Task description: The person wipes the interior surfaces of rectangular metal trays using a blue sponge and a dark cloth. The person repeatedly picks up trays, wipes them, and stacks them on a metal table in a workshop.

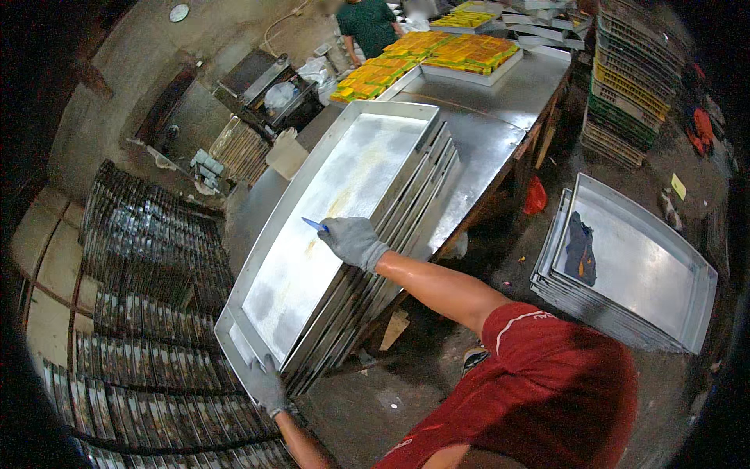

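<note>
Gripping one blue scraper [314, 224], right hand [353, 241] over tray stack [391, 205]

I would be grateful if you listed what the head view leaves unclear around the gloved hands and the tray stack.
- Blue tool: the right hand covers most of it, so its kind is unclear.
- Left hand: whether it grips or only touches the top tray corner.
- Tray stack: count blurred.
- Dark object in the floor trays: too small to tell.
</note>
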`<act>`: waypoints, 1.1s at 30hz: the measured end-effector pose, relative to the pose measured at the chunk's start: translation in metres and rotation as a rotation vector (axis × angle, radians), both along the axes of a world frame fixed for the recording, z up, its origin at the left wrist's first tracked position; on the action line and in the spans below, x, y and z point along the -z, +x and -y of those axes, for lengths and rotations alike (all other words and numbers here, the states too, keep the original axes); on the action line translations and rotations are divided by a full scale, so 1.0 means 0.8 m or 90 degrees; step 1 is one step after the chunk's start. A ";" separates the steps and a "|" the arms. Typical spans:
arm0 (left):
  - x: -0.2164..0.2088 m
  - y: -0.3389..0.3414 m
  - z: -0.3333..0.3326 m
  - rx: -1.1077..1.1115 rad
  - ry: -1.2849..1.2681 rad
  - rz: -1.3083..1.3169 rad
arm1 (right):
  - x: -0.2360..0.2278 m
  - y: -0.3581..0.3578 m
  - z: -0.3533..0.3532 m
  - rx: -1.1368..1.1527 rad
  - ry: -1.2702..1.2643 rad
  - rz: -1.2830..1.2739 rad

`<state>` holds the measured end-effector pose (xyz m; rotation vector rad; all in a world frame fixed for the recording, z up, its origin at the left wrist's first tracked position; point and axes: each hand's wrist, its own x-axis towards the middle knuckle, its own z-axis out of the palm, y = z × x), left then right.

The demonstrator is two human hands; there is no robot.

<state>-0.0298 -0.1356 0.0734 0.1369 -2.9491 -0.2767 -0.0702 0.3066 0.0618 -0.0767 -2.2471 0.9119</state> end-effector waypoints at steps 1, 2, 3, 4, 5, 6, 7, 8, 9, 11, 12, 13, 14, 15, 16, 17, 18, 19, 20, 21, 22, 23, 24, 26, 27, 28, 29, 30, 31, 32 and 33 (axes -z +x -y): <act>0.005 0.000 -0.006 -0.022 0.009 0.017 | -0.001 0.000 -0.002 -0.006 -0.002 0.016; 0.009 0.005 -0.011 -0.006 0.057 -0.083 | -0.001 0.001 -0.002 -0.010 0.004 0.042; 0.008 0.006 -0.014 -0.003 0.023 -0.075 | -0.001 0.002 -0.003 -0.006 0.002 0.042; 0.007 0.012 -0.016 -0.009 -0.007 -0.013 | 0.000 0.002 -0.003 -0.015 -0.003 0.052; 0.003 0.013 -0.016 -0.024 -0.040 0.005 | 0.001 0.001 -0.004 -0.026 -0.005 0.062; 0.000 0.016 -0.015 0.005 0.030 -0.001 | 0.002 0.000 -0.003 -0.022 0.003 0.039; -0.003 0.016 -0.013 0.080 0.062 -0.035 | 0.003 -0.001 -0.004 -0.008 0.009 0.027; -0.006 0.018 -0.009 0.116 0.076 -0.058 | 0.003 -0.004 -0.004 -0.005 0.010 0.029; -0.004 0.017 -0.005 0.126 0.075 -0.055 | 0.002 -0.005 -0.005 -0.017 0.012 0.049; 0.002 0.016 0.008 0.120 0.082 0.029 | -0.003 -0.006 -0.006 -0.007 0.006 0.061; 0.005 0.014 0.016 0.113 0.053 0.042 | -0.008 -0.005 -0.008 -0.014 -0.004 0.048; 0.010 0.012 0.022 0.133 0.031 0.021 | -0.013 0.000 -0.010 -0.019 -0.015 0.085; 0.013 0.009 0.029 0.151 0.038 0.022 | -0.017 0.008 -0.015 -0.058 -0.067 0.015; 0.014 0.004 0.033 0.117 0.058 0.029 | -0.019 0.018 -0.020 -0.072 -0.126 0.012; 0.014 -0.003 0.035 0.113 0.086 0.011 | -0.018 0.036 -0.030 -0.147 -0.292 -0.067; 0.012 -0.009 0.031 0.130 0.120 -0.016 | -0.019 0.053 -0.036 -0.132 -0.451 -0.118; 0.010 -0.018 0.021 -0.041 0.119 0.118 | -0.006 0.083 -0.055 -0.113 -0.507 -0.091; 0.007 -0.025 0.006 -0.205 0.090 0.266 | 0.007 0.115 -0.072 -0.115 -0.560 -0.080; 0.012 -0.027 -0.019 -0.193 -0.003 0.199 | 0.029 0.157 -0.099 -0.085 -0.554 -0.041; 0.014 -0.023 -0.044 -0.088 -0.075 -0.033 | 0.054 0.204 -0.126 -0.075 -0.537 -0.038; 0.023 -0.020 -0.084 0.037 -0.102 -0.218 | 0.082 0.258 -0.157 -0.056 -0.525 -0.025; 0.038 -0.003 -0.121 0.136 -0.101 -0.386 | 0.114 0.321 -0.191 -0.007 -0.527 0.018; 0.057 0.017 -0.166 0.216 -0.079 -0.470 | 0.145 0.389 -0.223 0.060 -0.595 0.015; 0.101 0.083 -0.253 0.329 0.002 -0.519 | 0.205 0.551 -0.295 0.361 -0.577 0.170; 0.124 0.123 -0.300 0.381 0.049 -0.508 | 0.232 0.639 -0.332 0.499 -0.510 0.135; 0.143 0.165 -0.343 0.436 0.091 -0.467 | 0.256 0.730 -0.364 0.668 -0.363 0.138; 0.160 0.208 -0.391 0.489 0.134 -0.417 | 0.279 0.822 -0.396 0.807 -0.306 0.127; 0.174 0.249 -0.445 0.529 0.170 -0.353 | 0.299 0.918 -0.424 0.906 -0.181 0.098; 0.185 0.288 -0.500 0.542 0.202 -0.277 | 0.319 1.004 -0.446 0.962 -0.266 0.110; 0.199 0.324 -0.560 0.633 0.242 -0.161 | 0.341 1.087 -0.468 1.048 -0.373 0.215; 0.210 0.357 -0.621 0.781 0.185 -0.094 | 0.361 1.164 -0.478 1.123 -0.294 0.318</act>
